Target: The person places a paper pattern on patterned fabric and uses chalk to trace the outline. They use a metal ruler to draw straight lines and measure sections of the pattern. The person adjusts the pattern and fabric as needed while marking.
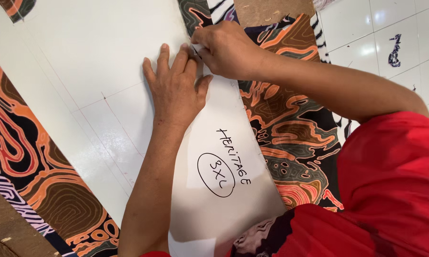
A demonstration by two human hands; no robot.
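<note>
Item 1: white paper pattern [105, 62], large, w/ handwriting & faint pencil lines, lying flat over printed fabric [295, 128] (orange/brown/black swirls) on bench. Fabric shows at both sides of pattern.

Item 2: left hand [175, 88], open flat, fingers spread narrow, pressing pattern down near its far right edge.

Item 3: right hand [226, 47], fingers curled, pinching at pattern edge just beside left fingertips; what it grips is too small to tell.

Item 4: red sleeve [390, 185], lower right. White tile floor [390, 28] beyond fabric, upper right.
</note>
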